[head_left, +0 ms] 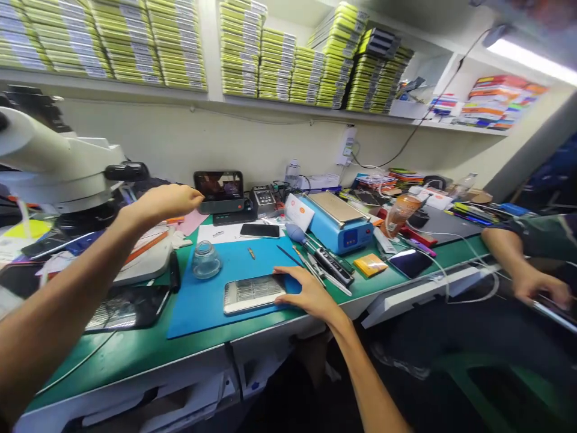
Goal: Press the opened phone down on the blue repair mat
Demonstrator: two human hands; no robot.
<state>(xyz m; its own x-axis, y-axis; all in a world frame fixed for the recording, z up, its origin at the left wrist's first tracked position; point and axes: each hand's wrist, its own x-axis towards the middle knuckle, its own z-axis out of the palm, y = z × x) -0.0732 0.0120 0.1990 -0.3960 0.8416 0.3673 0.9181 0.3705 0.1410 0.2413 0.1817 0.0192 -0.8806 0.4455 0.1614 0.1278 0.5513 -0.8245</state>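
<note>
Phone (253, 293) with its back opened lies flat on the blue mat (211, 300) at the front of the green bench (135, 349), its long side running left to right. The right hand (311, 291) rests palm down on the mat at the phone's right end, fingers loosely spread and touching that end, pinching nothing. The left hand (169, 201) is raised well above the bench and reaches to the far left part of it, fingers curled together with the tips pointing toward a small black screen (219, 186); whether they hold anything cannot be told. Just behind the phone on the mat stands a small glass jar (206, 260), and a dark phone (259, 230) lies on white paper farther back. To the right of the mat lie tweezers and slim tools (315, 264), then a blue heating plate (337, 222), an orange pad (370, 264) and a dark glossy screen panel (409, 263). A white microscope (54, 156) stands at the left edge. Another dark phone (126, 308) lies on the bench left of the mat. Shelves above carry stacks of yellow-green boxes (274, 63). At the far right another person's hand (538, 285) holds a flat device beyond the bench edge.
</note>
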